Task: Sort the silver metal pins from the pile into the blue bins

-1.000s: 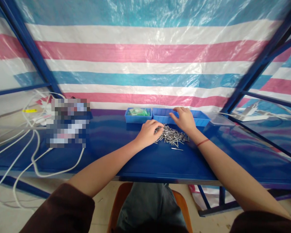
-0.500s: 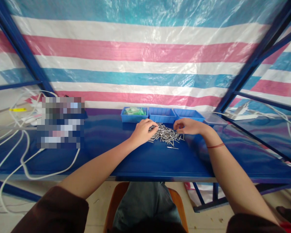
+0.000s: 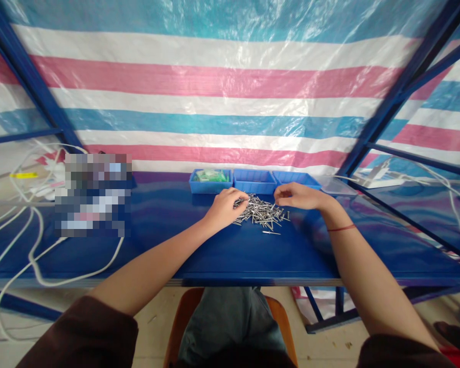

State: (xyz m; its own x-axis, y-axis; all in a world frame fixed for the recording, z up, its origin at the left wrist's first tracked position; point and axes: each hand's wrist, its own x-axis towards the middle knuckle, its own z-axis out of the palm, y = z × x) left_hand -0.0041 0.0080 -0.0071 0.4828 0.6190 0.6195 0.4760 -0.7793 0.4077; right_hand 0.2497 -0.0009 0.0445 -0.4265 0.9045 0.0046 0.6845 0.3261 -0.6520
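Silver pop rivets lie in a loose pile [image 3: 261, 213] on the blue table. My left hand [image 3: 228, 208] is over the pile's left side, thumb and fingers curled together at the tips; whatever they hold is too small to make out. At the right side, my right hand [image 3: 298, 197] has its thumb and fingertips pinched, with a thin silver rivet [image 3: 273, 205] seeming to show at the tips. A single rivet [image 3: 271, 233] lies apart, nearer the front edge.
Behind the pile stand three blue bins; the left bin [image 3: 210, 189] holds green-and-white packets. The middle bin [image 3: 255, 189] and right bin [image 3: 297, 177] sit beside it. White cables [image 3: 38, 255] cross the table's left side. A blue metal frame [image 3: 387, 115] rises at right.
The right hand has lifted slightly, and a small silver end now shows at its fingertips. My left hand stays nearly in place over the pile. The view has shifted a little.
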